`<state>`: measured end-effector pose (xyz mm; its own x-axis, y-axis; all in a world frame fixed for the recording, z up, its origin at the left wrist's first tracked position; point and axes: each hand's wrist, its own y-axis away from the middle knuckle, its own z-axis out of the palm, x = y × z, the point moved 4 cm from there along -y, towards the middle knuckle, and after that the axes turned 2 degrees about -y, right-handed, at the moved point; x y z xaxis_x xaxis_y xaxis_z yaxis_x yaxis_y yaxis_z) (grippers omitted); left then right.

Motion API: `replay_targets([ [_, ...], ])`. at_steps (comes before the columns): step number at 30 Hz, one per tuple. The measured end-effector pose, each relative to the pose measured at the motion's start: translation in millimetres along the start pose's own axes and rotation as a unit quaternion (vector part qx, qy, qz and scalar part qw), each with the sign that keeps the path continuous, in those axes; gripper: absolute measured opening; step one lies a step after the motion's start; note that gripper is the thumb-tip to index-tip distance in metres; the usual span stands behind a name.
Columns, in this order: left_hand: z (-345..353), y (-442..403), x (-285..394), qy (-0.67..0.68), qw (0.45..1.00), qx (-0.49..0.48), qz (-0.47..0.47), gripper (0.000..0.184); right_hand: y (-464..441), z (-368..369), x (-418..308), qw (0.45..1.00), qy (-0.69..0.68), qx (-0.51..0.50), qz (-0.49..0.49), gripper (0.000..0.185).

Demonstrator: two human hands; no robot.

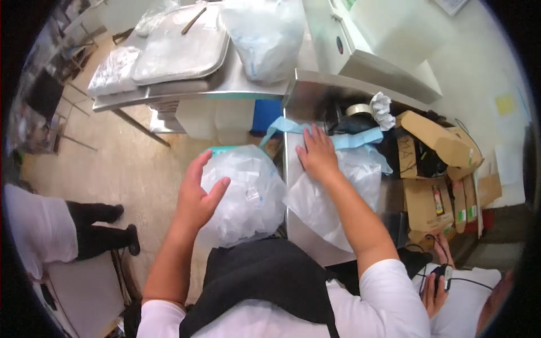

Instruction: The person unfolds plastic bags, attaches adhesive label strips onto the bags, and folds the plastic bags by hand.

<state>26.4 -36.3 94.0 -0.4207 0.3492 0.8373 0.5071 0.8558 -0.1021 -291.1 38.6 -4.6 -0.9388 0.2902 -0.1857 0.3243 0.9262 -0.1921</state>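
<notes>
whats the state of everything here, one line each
left hand: open, beside round bag
right hand: palm down, fingers spread
round bag: bulging
bag under right arm: flattened
rear bag: filled out, upright
blue strip: creased
tray: lying flat
cardboard box marked may: open

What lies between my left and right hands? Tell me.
Between the left hand and right hand, the head view shows a bulging plastic bag, then the steel counter's edge.

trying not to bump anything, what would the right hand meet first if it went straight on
The right hand would probably meet the raised steel edge first, though its height against that edge is hard to judge from this view.
</notes>
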Motion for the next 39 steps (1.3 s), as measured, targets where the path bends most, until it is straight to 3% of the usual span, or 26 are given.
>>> replay_targets([
  [2, -1, 1, 9, 0.043, 0.999, 0.015, 0.012, 0.06, 1, -1, 5, 0.999, -0.013, 0.03, -0.008, 0.052],
  [5, 0, 7, -9, 0.078, 0.994, 0.0, -0.073, 0.058, -15, -20, 7, 0.999, -0.024, 0.027, 0.03, 0.037],
  [8, 9, 12, -11, 0.068, 0.995, -0.04, -0.054, 0.056, -23, -11, 17, 0.999, 0.0, 0.041, 0.011, 0.019],
  [9, 12, 9, -6, 0.062, 0.995, -0.061, -0.051, 0.055, -24, -22, 12, 0.996, -0.048, 0.078, 0.002, 0.017],
  [12, 21, -11, 27, 0.027, 0.996, -0.081, 0.037, 0.062, -37, -99, -28, 0.966, -0.178, 0.175, -0.062, 0.014],
  [15, 35, -48, 78, -0.013, 0.983, 0.019, 0.185, 0.074, -43, -183, -68, 0.936, -0.209, 0.243, -0.147, 0.013],
  [16, 40, -61, 92, -0.031, 0.969, 0.067, 0.235, 0.078, -42, -202, -75, 0.934, -0.233, 0.231, -0.144, 0.013],
  [22, 59, -103, 121, 0.192, 0.966, -0.066, 0.159, 0.049, -35, -251, -50, 0.916, -0.384, 0.109, -0.048, 0.016],
  [23, 50, -96, 138, 0.262, 0.951, -0.07, 0.149, 0.033, -34, -259, -41, 0.932, -0.337, 0.118, -0.056, 0.017],
  [26, 21, -86, 175, 0.281, 0.938, -0.079, 0.186, 0.028, -24, -264, -23, 0.94, -0.309, 0.138, -0.04, 0.018],
  [30, -17, -71, 198, 0.28, 0.946, -0.08, 0.14, 0.021, -17, -218, -11, 0.956, -0.28, 0.023, -0.082, 0.022],
  [33, -35, -67, 199, 0.283, 0.948, -0.044, 0.138, 0.014, -9, -180, -18, 0.925, -0.368, -0.071, -0.059, 0.024],
  [34, -37, -66, 194, 0.299, 0.947, -0.041, 0.112, 0.014, -6, -172, -25, 0.892, -0.421, -0.156, -0.049, 0.035],
  [39, -46, -55, 158, 0.412, 0.91, -0.044, 0.031, 0.019, 13, -160, -97, 0.859, -0.448, -0.173, -0.177, 0.077],
])
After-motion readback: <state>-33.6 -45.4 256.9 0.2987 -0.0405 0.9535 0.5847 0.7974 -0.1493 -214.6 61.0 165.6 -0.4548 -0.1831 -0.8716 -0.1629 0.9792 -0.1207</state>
